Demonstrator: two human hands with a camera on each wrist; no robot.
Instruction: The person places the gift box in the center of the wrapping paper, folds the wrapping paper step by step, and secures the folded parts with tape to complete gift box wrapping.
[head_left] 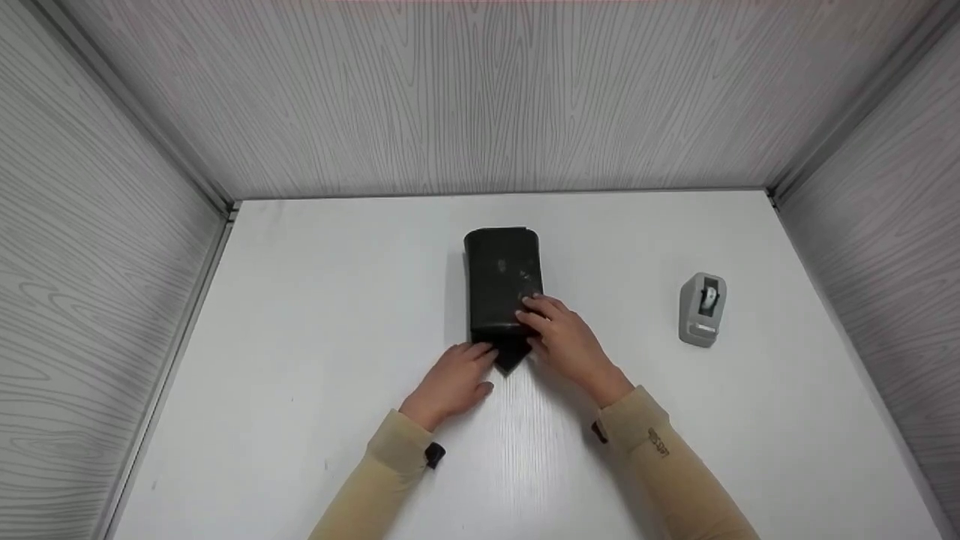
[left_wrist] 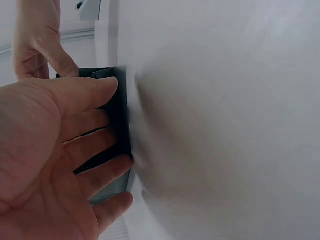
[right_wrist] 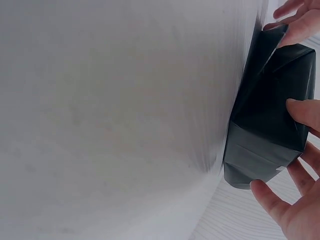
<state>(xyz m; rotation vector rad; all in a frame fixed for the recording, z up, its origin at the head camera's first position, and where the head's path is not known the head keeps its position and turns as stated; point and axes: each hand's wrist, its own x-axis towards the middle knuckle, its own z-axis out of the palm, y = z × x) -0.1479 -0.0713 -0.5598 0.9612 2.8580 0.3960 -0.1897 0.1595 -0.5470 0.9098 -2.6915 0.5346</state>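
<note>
A black wrapped package (head_left: 501, 277) lies lengthwise on the white table, with creases folded into its near end. A pointed flap (head_left: 508, 358) of the wrapping sticks out there, low against the table. My left hand (head_left: 454, 382) touches the flap's left side with extended fingers, its thumb held apart. In the left wrist view, the left hand (left_wrist: 65, 135) has its fingers spread in front of the dark wrapping. My right hand (head_left: 566, 341) rests on the package's near right corner, fingers over the top. The right wrist view shows the right thumb (right_wrist: 304, 111) against the folded end.
A grey tape dispenser (head_left: 703, 309) with a roll in it stands on the table (head_left: 315, 300) to the right of the package. Grey wood-patterned panels (head_left: 480, 97) enclose the table at the back and both sides.
</note>
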